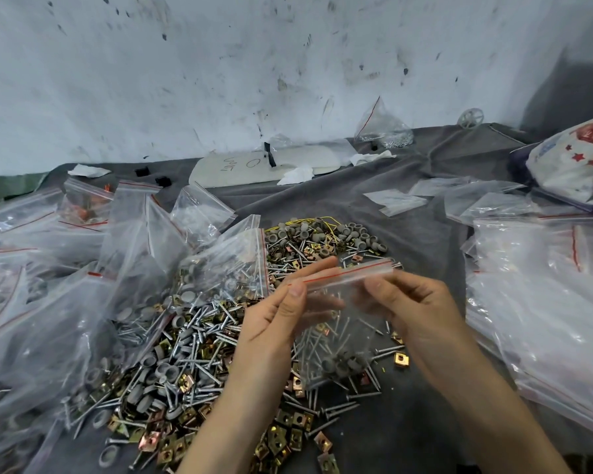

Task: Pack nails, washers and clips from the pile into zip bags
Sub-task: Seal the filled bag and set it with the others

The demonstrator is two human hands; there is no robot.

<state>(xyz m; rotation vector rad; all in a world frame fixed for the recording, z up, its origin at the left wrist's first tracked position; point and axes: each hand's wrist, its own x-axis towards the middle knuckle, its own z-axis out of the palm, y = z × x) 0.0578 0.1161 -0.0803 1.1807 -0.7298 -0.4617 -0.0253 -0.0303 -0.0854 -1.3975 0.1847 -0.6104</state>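
Observation:
A clear zip bag (pixel 339 340) with a red-lined seal hangs in front of me, holding nails and grey washers at its bottom. My left hand (pixel 274 316) pinches the left end of the seal strip, and my right hand (pixel 408 302) pinches its right end. Under both hands spreads the pile (pixel 192 350) of silver nails, grey washers and brass-coloured square clips on a grey cloth (pixel 425 241).
Filled zip bags (pixel 117 261) lie heaped to the left. A stack of flat zip bags (pixel 541 302) sits on the right, with a printed plastic bag (pixel 575 162) behind it. A white pad (pixel 264 165) and tissue scraps lie by the stained wall.

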